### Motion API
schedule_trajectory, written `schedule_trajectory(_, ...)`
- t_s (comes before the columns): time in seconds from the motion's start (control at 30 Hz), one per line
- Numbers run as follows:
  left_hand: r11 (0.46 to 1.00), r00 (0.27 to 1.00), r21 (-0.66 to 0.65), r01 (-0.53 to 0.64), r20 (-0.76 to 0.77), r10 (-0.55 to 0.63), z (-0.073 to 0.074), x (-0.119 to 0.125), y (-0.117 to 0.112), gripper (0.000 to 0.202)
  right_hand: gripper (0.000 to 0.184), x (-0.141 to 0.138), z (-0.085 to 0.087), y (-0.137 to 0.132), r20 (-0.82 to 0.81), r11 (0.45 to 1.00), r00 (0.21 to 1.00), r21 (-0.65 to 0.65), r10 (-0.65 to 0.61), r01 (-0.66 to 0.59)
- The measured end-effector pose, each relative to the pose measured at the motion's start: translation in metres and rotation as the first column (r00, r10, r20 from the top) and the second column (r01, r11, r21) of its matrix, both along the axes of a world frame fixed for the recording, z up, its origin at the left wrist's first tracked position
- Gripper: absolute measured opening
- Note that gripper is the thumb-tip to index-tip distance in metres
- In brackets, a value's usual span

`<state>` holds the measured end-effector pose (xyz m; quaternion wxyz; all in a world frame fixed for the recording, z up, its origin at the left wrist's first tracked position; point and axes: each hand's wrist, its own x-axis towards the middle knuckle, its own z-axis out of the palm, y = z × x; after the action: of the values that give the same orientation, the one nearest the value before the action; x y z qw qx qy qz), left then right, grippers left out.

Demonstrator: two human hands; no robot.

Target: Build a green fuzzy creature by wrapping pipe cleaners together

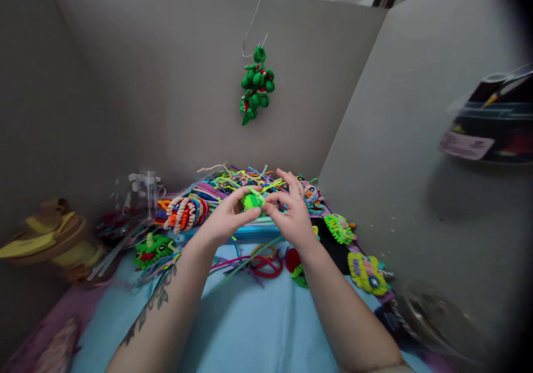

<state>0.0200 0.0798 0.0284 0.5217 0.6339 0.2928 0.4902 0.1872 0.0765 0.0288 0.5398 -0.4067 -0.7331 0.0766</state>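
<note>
A small bright green pipe-cleaner piece (252,201) is held up between my two hands, above the front of a blue tray. My left hand (230,213) grips it from the left, thumb below and fingers above. On its right edge, my right hand (290,209) pinches with thumb and index finger, its other fingers raised. Behind the hands lies a heap of loose pipe cleaners (216,188) in many colours. The blue tray (237,234) shows beneath my wrists. Part of the green piece is covered by my fingers.
Pipe-cleaner figures lie around: an orange-and-white one (181,214), a green one (152,250), a yellow one (368,273). Loose stems (266,262) lie on the blue cloth (245,317). A green ornament (257,87) hangs ahead; a bag (495,120) hangs right.
</note>
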Motion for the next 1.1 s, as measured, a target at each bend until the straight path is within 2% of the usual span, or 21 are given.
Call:
schedule_trajectory(0.03, 1.0, 0.999, -0.025, -0.011, 0.048, 0.012, 0.0, 0.001, 0.001, 0.044, 0.006, -0.001, 0.0, -0.001, -0.003, 0.999, 1.0, 0.032, -0.015, 0.015)
schedule_trajectory(0.13, 0.994, 0.978, -0.107, -0.035, 0.201, 0.056, -0.004, 0.008, 0.004, 0.046, 0.025, -0.006, -0.002, -0.005, -0.116, 0.986, 0.99, 0.131, -0.084, 0.099)
schedule_trajectory(0.23, 0.992, 0.938, -0.126, -0.029, 0.338, 0.07, -0.008, 0.015, 0.004, 0.051, 0.013, -0.012, -0.003, -0.008, -0.153, 0.973, 0.977, 0.155, -0.145, 0.169)
schedule_trajectory(0.3, 0.995, 0.928, -0.09, -0.046, 0.365, 0.076, -0.01, 0.018, 0.004, 0.051, 0.008, -0.015, -0.003, -0.008, -0.098, 0.982, 0.986, 0.117, -0.135, 0.146)
schedule_trajectory(0.47, 0.995, 0.949, -0.042, -0.087, 0.301, 0.095, -0.017, 0.022, 0.003, 0.045, 0.01, -0.016, -0.004, -0.005, -0.132, 0.999, 0.991, -0.045, -0.014, 0.008)
schedule_trajectory(0.53, 0.993, 0.965, -0.023, -0.12, 0.234, 0.122, -0.02, 0.023, 0.005, 0.042, 0.007, -0.015, -0.004, -0.003, -0.152, 0.996, 0.988, -0.087, -0.022, 0.009)
schedule_trajectory(0.63, 0.974, 0.969, 0.068, -0.214, 0.141, 0.203, -0.022, 0.021, 0.009, 0.032, 0.006, -0.013, -0.006, 0.0, -0.112, 0.996, 0.991, -0.06, -0.074, 0.068)
schedule_trajectory(0.73, 0.91, 0.93, 0.189, -0.368, 0.091, 0.357, -0.02, 0.017, 0.011, 0.018, 0.006, -0.012, -0.008, 0.002, -0.046, 0.993, 0.992, 0.007, -0.118, 0.118)
schedule_trajectory(0.83, 0.797, 0.851, 0.322, -0.51, 0.053, 0.523, -0.017, 0.014, 0.009, 0.012, 0.008, -0.014, -0.01, 0.003, -0.016, 0.989, 0.989, 0.042, -0.144, 0.144)
schedule_trajectory(0.93, 0.73, 0.793, 0.398, -0.556, -0.01, 0.609, -0.016, 0.013, 0.008, 0.012, 0.008, -0.015, -0.012, 0.003, -0.015, 0.985, 0.986, 0.06, -0.163, 0.164)
schedule_trajectory(1.0, 0.742, 0.788, 0.407, -0.532, -0.084, 0.61, -0.016, 0.013, 0.008, 0.008, 0.007, -0.015, -0.012, 0.004, -0.026, 0.985, 0.987, 0.061, -0.16, 0.161)
schedule_trajectory(1.1, 0.791, 0.812, 0.4, -0.462, -0.168, 0.559, -0.015, 0.011, 0.009, 0.007, 0.007, -0.015, -0.012, 0.006, -0.053, 0.993, 0.991, 0.015, -0.119, 0.12)
